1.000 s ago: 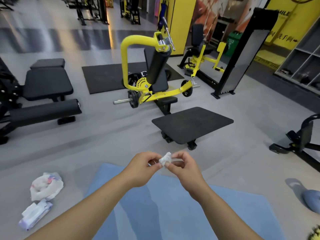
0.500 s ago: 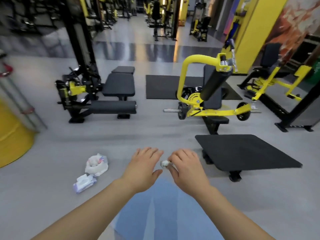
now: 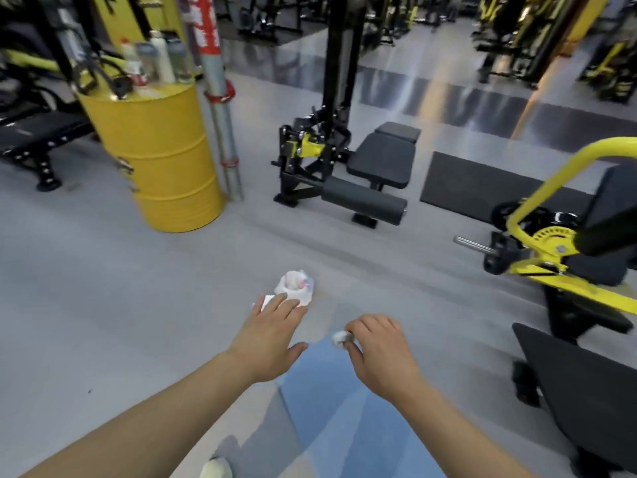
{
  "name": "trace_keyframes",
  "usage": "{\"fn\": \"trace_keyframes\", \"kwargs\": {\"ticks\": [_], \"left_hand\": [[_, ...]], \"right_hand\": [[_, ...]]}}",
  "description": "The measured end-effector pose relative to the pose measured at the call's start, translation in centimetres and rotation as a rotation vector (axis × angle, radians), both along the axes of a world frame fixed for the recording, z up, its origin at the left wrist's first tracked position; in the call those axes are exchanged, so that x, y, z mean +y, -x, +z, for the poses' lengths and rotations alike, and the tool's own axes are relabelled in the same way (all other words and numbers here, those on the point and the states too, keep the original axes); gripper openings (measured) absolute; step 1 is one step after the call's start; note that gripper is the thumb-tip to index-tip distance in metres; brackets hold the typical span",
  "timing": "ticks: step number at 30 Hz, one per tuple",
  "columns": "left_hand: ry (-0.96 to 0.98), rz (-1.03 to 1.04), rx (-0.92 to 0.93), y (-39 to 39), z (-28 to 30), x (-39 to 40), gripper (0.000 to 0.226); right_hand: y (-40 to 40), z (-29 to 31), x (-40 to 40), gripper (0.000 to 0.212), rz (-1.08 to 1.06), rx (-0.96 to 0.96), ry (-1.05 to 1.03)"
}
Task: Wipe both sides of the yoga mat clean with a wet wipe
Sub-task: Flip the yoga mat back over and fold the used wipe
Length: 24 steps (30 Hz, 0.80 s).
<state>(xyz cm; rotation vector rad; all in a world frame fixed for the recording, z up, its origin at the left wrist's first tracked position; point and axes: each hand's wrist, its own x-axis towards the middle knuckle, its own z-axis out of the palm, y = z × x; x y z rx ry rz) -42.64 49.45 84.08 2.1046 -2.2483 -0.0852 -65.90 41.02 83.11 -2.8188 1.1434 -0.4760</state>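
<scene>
Pinching a balled wet wipe (image 3: 340, 337), the right hand (image 3: 381, 353) hovers over the blue yoga mat (image 3: 331, 408); left hand (image 3: 267, 339) flat, empty

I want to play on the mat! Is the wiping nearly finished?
Hard to say. The right hand pinches a balled-up wet wipe, which hints some wiping is done. The left hand reaches open toward the white bag on the floor. The blue yoga mat lies flat; whether both sides are clean can't be told.

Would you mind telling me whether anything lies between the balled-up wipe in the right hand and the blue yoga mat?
Nothing visible does: the right hand pinches the wipe just above the yoga mat corner.
</scene>
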Motion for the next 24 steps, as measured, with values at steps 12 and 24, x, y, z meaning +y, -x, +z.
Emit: {"fn": "trace_keyframes", "kwargs": {"ticks": [12,24], "left_hand": [[-0.051,0.108,0.047,-23.2,-2.4,-5.3,0.058],[-0.154,0.045,0.116,-33.4,-9.2,-20.4,0.056]], "right_hand": [[-25.1,-3.7,-8.0,0.011,0.025,0.018,-0.046],[-33.9,-12.3,-21.0,0.014,-0.09,0.074,-0.174]]}}
